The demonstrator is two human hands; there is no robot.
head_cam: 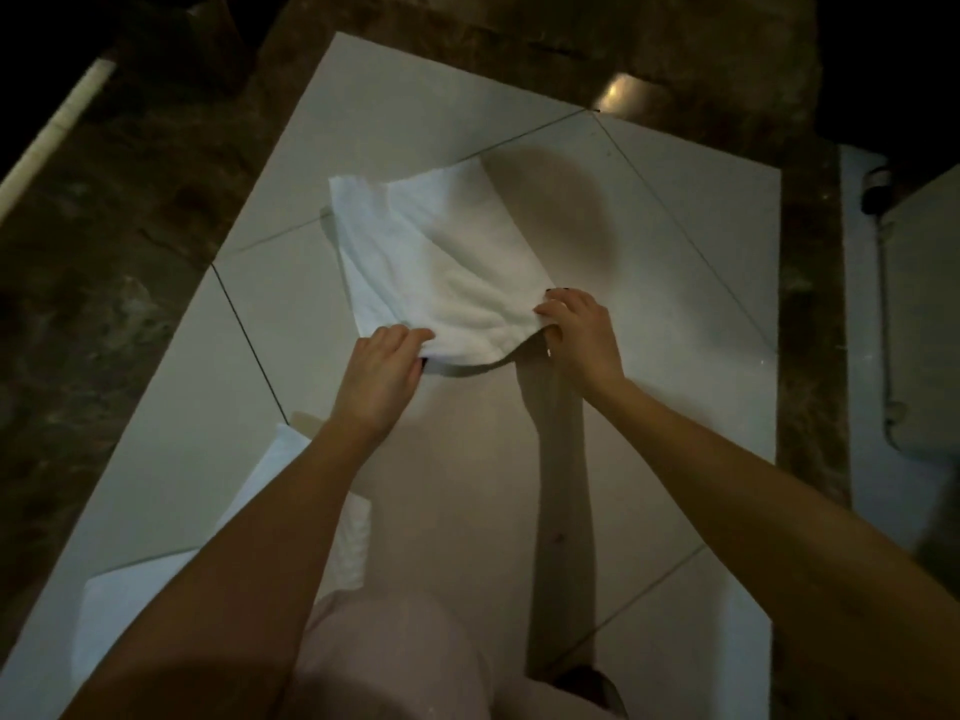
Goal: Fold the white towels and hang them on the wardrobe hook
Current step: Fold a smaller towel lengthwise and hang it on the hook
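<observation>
Fingers [410, 337] of left hand [382, 376] curled over near-left corner of towel [441, 262]; right hand [579, 335] pinching near-right corner likewise. Near edge lifted, sagging between the two grips; far part flat on white tiles [675, 241], centre of frame. Held by both corners probably to keep the edge square while carrying it over for a fold. More towels [130, 605] lower left, not yet handled. No hook in view.

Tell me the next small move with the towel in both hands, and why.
Probably carry the near edge over to the far edge, halving the white towel: the left hand and right hand each pinch a near corner, that edge sags lifted, the rest lies flat on the tiles.
</observation>
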